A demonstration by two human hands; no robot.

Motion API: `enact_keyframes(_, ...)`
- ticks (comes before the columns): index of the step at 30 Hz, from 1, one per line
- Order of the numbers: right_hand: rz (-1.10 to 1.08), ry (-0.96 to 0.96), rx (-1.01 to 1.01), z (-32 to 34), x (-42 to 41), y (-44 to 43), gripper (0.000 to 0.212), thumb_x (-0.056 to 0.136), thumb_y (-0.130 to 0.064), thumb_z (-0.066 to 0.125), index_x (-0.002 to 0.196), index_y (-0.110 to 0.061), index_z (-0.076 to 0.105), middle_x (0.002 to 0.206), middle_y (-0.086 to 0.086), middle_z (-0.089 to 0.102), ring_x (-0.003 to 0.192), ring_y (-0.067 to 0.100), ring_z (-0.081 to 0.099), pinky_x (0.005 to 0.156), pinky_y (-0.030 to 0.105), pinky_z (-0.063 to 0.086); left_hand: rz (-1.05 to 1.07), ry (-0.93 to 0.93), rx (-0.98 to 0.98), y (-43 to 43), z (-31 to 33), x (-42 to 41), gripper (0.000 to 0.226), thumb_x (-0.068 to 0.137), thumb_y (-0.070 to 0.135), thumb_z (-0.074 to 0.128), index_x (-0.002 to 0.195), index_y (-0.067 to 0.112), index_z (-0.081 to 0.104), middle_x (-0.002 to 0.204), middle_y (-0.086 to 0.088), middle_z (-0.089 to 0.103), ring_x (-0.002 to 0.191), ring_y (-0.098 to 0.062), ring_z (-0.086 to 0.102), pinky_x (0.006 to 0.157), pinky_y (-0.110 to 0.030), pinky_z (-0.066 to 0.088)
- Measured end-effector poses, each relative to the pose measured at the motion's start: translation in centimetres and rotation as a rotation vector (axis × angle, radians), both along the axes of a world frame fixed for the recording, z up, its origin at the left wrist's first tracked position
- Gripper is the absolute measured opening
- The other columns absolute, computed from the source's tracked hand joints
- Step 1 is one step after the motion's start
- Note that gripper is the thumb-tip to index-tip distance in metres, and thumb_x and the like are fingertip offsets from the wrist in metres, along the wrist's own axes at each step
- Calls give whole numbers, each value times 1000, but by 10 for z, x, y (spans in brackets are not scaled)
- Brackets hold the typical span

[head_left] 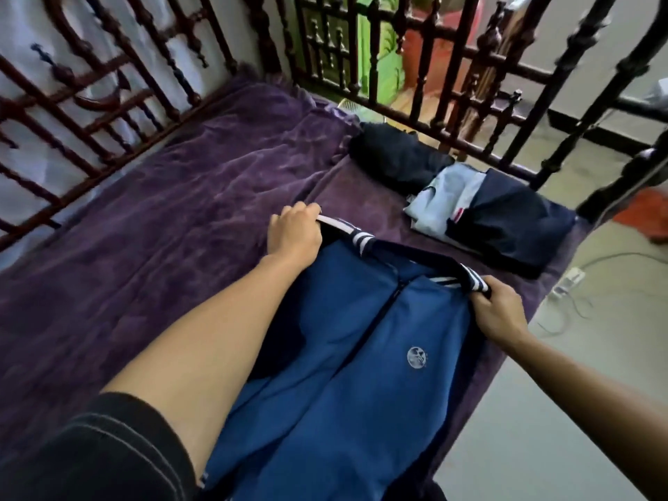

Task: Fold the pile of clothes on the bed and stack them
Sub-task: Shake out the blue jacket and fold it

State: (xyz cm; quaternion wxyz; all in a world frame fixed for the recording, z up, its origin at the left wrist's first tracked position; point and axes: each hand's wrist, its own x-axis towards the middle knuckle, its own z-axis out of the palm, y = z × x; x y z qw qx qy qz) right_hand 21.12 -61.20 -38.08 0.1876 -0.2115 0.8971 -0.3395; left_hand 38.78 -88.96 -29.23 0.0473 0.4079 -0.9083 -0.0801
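Purple-blanketed bed fenced far and left by dark turned-wood rails; white wall left, green wall far; pale floor right, carrying white power strip.

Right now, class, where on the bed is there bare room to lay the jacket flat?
Free: the wide purple blanket between the blue jacket and the wooden railing on the left. Crowded: the right edge, where the folded stack and a dark garment lie, leaving a narrow strip beyond the collar.
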Motion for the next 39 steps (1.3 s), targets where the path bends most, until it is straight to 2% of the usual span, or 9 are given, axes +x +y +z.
enact_keyframes(5, -73, -46, 244, -69, -95, -15, 11, 88, -22, 52, 91, -17, 62, 99, 18, 68, 94, 38, 60, 73, 37, 42, 33, 66, 202, -8, -71, -87, 30, 97, 28, 47, 122, 15, 57, 123, -11, 56, 114, -32, 50, 93, -42, 38)
enact_keyframes(10, 86, -36, 521, -102, -107, -41, 35, 89, -34, 54, 122, -22, 57, 120, 16, 62, 110, 39, 56, 85, 43, 45, 207, -24, 316, -16, -125, -17, 30, 97, 28, 50, 123, 13, 55, 123, -13, 53, 113, -34, 50, 89, -43, 39)
enact_keyframes(15, 557, 305, 532, -102, -65, -103, 55, 80, -23, 65, 133, -17, 51, 141, 12, 45, 126, 36, 39, 95, 48, 38, 488, -274, 455, 11, -145, 113, 32, 95, 28, 53, 124, 15, 55, 126, -13, 51, 117, -34, 49, 92, -43, 43)
enact_keyframes(18, 910, 314, 558, -98, -17, -153, 53, 85, -26, 59, 136, -21, 47, 143, 5, 41, 129, 30, 37, 96, 41, 38, 673, -364, 539, 34, -149, 175, 35, 93, 28, 57, 126, 17, 54, 126, -13, 51, 116, -34, 52, 92, -42, 45)
enact_keyframes(22, 1244, 375, 443, -116, 49, -212, 54, 87, -31, 55, 139, -24, 41, 147, 1, 36, 136, 23, 31, 99, 36, 41, 866, -303, 581, 46, -166, 227, 42, 92, 26, 59, 131, 15, 51, 127, -15, 51, 117, -35, 52, 92, -43, 46)
enact_keyframes(27, 1459, 460, 469, -169, 108, -249, 85, 79, -54, 66, 149, -29, 27, 155, 4, 24, 141, 25, 23, 99, 43, 38, 1045, -94, 548, 32, -218, 248, 72, 87, 31, 68, 147, 20, 30, 139, -16, 43, 125, -37, 46, 97, -45, 42)
enact_keyframes(31, 1254, 400, 473, -190, 108, -262, 32, 92, -45, 53, 113, -24, 65, 118, 8, 62, 114, 32, 53, 81, 39, 46, 1174, -6, 568, 23, -254, 250, 90, 78, 35, 76, 149, 20, 22, 140, -14, 46, 127, -36, 45, 100, -46, 41)
enact_keyframes(36, 726, 63, 71, -130, 76, -343, 31, 93, -30, 54, 107, -8, 71, 108, 19, 69, 101, 28, 64, 87, 38, 47, 1162, -43, 579, 16, -251, 257, 81, 82, 38, 72, 147, 23, 26, 141, -13, 42, 127, -35, 43, 101, -50, 41)
enact_keyframes(39, 553, -13, 37, -95, 53, -395, 32, 92, -31, 53, 109, -10, 70, 106, 19, 69, 89, 28, 64, 84, 44, 51, 1176, -26, 599, 8, -242, 263, 72, 87, 43, 65, 147, 21, 30, 143, -12, 40, 128, -35, 42, 101, -51, 42)
